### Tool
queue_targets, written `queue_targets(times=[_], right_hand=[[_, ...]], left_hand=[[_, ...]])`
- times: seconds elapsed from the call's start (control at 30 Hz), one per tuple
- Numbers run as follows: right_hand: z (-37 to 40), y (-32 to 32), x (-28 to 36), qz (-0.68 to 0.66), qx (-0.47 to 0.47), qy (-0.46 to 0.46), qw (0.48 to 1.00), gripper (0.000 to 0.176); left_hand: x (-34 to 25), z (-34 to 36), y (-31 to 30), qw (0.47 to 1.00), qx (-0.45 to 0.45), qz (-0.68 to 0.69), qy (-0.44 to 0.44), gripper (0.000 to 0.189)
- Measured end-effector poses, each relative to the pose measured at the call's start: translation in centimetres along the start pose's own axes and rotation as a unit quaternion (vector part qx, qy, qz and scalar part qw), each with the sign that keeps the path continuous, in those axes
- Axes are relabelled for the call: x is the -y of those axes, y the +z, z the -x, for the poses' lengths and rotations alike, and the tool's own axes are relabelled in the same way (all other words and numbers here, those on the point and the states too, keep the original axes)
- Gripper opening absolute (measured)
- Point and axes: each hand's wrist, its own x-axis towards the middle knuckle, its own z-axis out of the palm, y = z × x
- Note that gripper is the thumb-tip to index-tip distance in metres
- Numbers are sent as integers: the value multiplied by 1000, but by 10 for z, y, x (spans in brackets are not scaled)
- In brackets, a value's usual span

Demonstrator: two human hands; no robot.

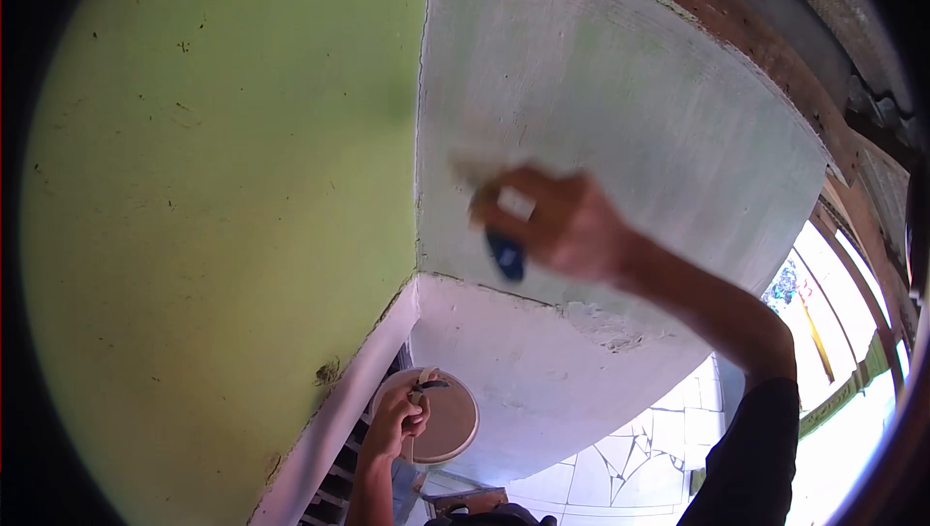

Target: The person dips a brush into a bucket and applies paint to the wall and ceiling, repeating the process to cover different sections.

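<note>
My right hand (557, 221) is raised in front of the pale, partly whitened wall (639, 119). Its fingers are wrapped round a paintbrush with a dark blue handle (506, 257); the blurred bristles (472, 168) point up and left, close to the wall. Lower down, my left hand (402, 417) is closed at a round bucket (450, 424) of pale paint. A thin strap and a small dark object (431, 386) show at its fingers, too small to identify.
A green wall (232, 187) fills the left side and meets the pale wall at a cracked corner. A pinkish ledge (339, 381) slopes down at lower left. Cracked-pattern floor tiles (620, 458) lie below right. Wooden beams (756, 42) run along the upper right.
</note>
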Motion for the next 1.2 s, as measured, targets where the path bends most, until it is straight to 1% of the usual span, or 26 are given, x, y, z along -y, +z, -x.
queue_targets(times=[0.03,0.1,0.2,0.23,0.3,0.37,0.43,0.47,0.5,0.53,0.57,0.6,0.63,0.7,0.73,0.77,0.83,0.87,0.9,0.93,0.97,1.0,1.03,1.1,1.17,1.2], right_hand=[[-22,-25,-26,92,-31,-5,995,16],[-44,-65,-76,235,-71,-21,969,16],[-40,-74,-108,257,-53,-7,965,13],[-33,-68,-101,258,-53,-7,965,13],[-8,-37,-71,271,12,-41,962,9],[19,-9,-27,189,68,-45,978,8],[37,9,17,79,168,-55,981,16],[35,12,18,80,165,-56,981,16],[25,8,17,7,153,2,988,9],[16,3,15,-68,142,59,986,7],[0,-3,-5,-15,76,33,996,6],[-21,-16,-29,91,23,-29,995,9],[-37,-32,-50,175,-30,-65,982,12],[-59,-53,-89,296,-69,-96,948,15],[-62,-61,-104,308,-56,-95,945,15],[-58,-62,-105,309,-58,-98,944,15],[-46,-49,-106,342,-12,-67,937,17],[-32,-34,-96,336,4,-49,941,20],[-23,-26,-79,320,17,-59,945,21],[-15,-16,-60,266,37,-66,961,18],[-7,-4,-38,177,54,-53,981,14],[-2,6,-18,102,22,-67,992,10],[-4,3,-1,32,110,-41,993,10],[-14,6,-6,16,111,-30,993,12],[-51,-15,-41,150,11,-82,985,16],[-67,-24,-63,187,-5,-83,979,17]], left_hand=[[1,-2,1,1000,0,1,-1,63],[2,-6,3,1000,-1,-2,-5,63],[7,-10,1,1000,10,-11,-4,64],[7,-10,1,1000,11,-12,-3,64],[6,-10,2,1000,16,-11,-5,63],[6,-11,4,1000,16,-13,-7,61],[9,-8,5,1000,15,-18,-10,60],[10,-7,5,999,21,-27,-9,59],[8,-8,4,999,26,-35,-4,58],[7,-9,4,999,42,-29,-1,58],[6,-8,5,999,42,-29,1,58],[6,-8,6,999,37,-28,-3,58],[6,-7,7,999,31,-29,-8,58],[5,-4,10,999,34,-34,-5,58],[3,-2,11,999,38,-39,-3,58],[2,0,11,999,38,-38,1,58],[2,3,11,999,26,-37,-2,58],[3,3,9,999,26,-36,-1,58],[5,3,8,999,25,-41,4,58],[6,3,5,999,24,-48,8,58],[8,4,3,999,23,-47,9,58],[8,4,2,999,28,-43,10,57],[9,4,1,999,33,-39,11,57],[7,7,1,999,29,-38,11,57],[6,7,2,999,26,-33,15,57],[6,7,2,999,23,-32,17,57]])
